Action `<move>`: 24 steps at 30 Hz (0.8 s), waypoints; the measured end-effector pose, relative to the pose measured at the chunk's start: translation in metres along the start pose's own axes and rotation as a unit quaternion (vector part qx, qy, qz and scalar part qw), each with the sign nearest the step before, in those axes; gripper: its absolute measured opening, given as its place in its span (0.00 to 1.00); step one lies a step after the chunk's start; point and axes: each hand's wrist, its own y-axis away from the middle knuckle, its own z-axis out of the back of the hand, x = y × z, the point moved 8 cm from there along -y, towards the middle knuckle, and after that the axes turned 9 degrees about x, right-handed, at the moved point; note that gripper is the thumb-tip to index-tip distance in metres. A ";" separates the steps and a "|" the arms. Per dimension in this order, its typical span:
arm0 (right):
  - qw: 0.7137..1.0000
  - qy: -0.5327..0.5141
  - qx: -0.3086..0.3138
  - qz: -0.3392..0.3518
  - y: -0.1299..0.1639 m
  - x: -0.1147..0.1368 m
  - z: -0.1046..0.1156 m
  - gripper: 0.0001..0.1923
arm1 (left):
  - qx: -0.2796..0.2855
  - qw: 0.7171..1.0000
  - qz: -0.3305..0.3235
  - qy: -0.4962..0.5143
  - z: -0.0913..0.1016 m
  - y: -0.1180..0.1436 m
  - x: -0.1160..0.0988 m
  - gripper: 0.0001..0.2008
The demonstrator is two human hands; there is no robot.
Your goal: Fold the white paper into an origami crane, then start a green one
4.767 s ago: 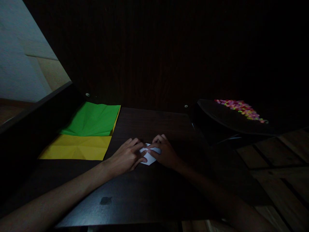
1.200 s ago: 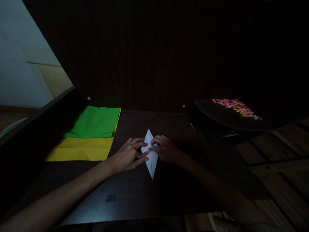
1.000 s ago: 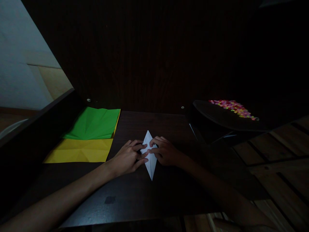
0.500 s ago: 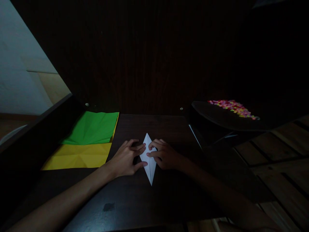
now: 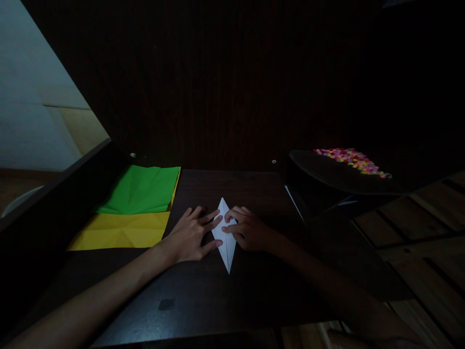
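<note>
A white sheet of paper (image 5: 227,249), folded into a narrow diamond with a crease down its middle, lies flat on the dark wooden table (image 5: 203,305). From the left, my left hand (image 5: 192,236) rests on it with fingers spread, fingertips and thumb touching the paper's left half. My right hand (image 5: 249,230) comes in from the right, fingers bent, its fingertips pressing on the paper near the middle crease. Parts of the paper's side corners are hidden under the fingers.
Left of the hands, a green sheet (image 5: 141,189) lies over a yellow sheet (image 5: 119,230). At the right, small pink, yellow and red pieces (image 5: 354,160) sit on a dark curved surface. A tall dark wooden panel (image 5: 218,97) stands behind the table.
The view has shifted slightly, so everything appears a little higher. My left fingers have moved slightly on the paper; the right hand keeps nearly the same place on it.
</note>
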 end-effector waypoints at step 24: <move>0.999 -0.026 0.016 -0.020 0.000 -0.003 0.004 0.12 | 0.006 0.999 0.011 0.043 -0.002 -0.001 0.006 0.22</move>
